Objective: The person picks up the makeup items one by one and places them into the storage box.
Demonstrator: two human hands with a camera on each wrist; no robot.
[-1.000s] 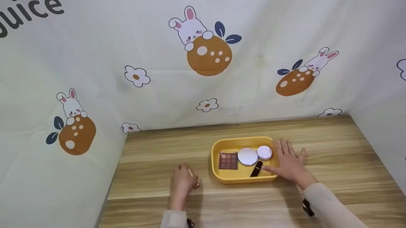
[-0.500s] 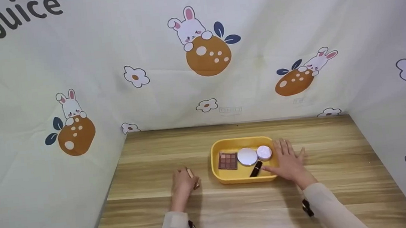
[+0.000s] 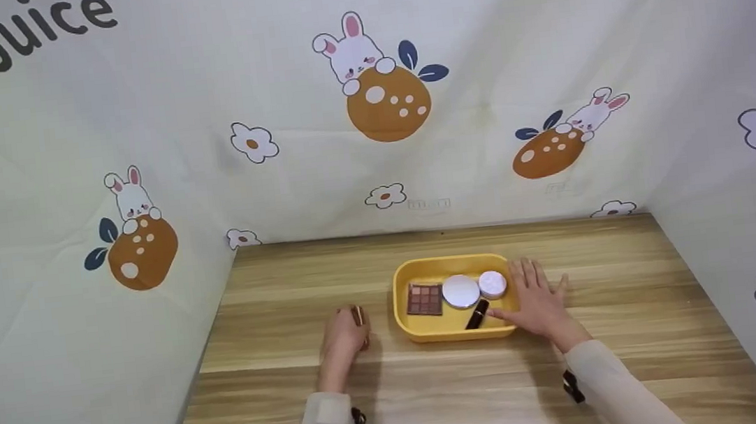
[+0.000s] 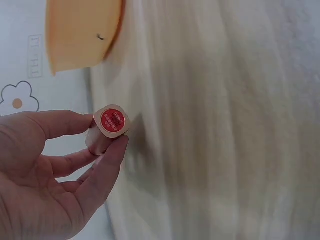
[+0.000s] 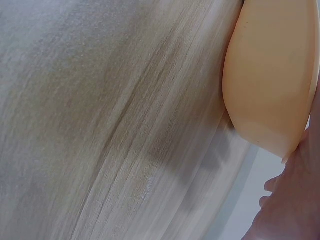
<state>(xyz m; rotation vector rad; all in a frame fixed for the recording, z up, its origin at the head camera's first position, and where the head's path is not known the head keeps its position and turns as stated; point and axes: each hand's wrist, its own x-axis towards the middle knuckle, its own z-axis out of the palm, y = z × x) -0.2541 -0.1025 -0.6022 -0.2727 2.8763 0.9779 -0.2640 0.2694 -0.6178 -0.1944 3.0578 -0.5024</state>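
Note:
My left hand [image 3: 344,331] pinches a slim lipstick tube [image 3: 360,316] between thumb and fingertips, left of the yellow tray. In the left wrist view the tube [image 4: 102,137] is pinkish-gold and squarish, with a round red label on the end facing the camera. My right hand [image 3: 539,304] rests at the tray's right end, fingers straight and the thumb reaching over the rim. Inside the tray [image 3: 426,337] lie a brown eyeshadow palette [image 3: 424,299], a round white compact [image 3: 461,291], a small round pale jar [image 3: 492,284] and a black lipstick [image 3: 478,314] near the right thumb.
The wood-grain table [image 3: 454,400] runs back to a printed cloth backdrop [image 3: 305,184] with rabbits and oranges, which also rises along both sides. Part of the tray's outer wall [image 5: 270,75] fills the right edge of the right wrist view.
My left hand has turned the lipstick tube, which now points more upright away from me, and has shifted slightly. My right hand and the tray have stayed in place.

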